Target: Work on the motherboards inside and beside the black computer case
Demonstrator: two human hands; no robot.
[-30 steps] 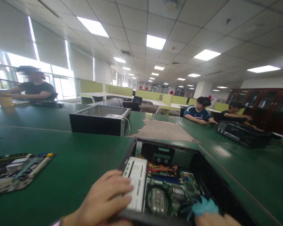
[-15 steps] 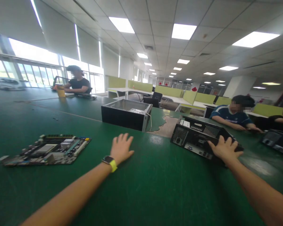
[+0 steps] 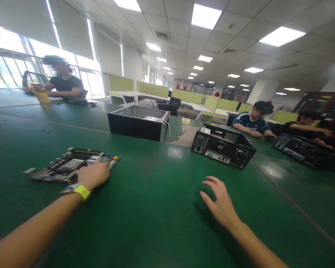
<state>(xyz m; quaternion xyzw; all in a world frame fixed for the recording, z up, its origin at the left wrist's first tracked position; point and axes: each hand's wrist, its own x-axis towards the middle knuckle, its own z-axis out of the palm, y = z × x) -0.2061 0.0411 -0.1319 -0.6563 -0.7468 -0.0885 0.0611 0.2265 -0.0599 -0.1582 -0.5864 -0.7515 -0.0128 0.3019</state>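
A motherboard (image 3: 75, 163) lies flat on the green tabletop at the left. My left hand (image 3: 94, 174), with a yellow-strapped watch at the wrist, is closed at its right part, the fingertips among the heatsink and slots and partly hidden. My right hand (image 3: 219, 203) hovers over the table at the right of the middle, fingers apart and slightly curled, holding nothing. Beyond it sits a black computer case (image 3: 223, 147), its rear panel with ports and vents facing me. No contact remains between the right hand and this case.
Another open-topped computer case (image 3: 136, 124) stands farther back in the middle. Beside it the green surface is torn, baring a pale patch (image 3: 184, 136). A third black case (image 3: 304, 150) is at the right, near two people. Another person sits far left, by a yellow cup (image 3: 41, 95).
My right hand has let go of the black case, now farther off, and drawn back. My left hand has moved left onto the motherboard, which has shifted rightward. The view has turned right.
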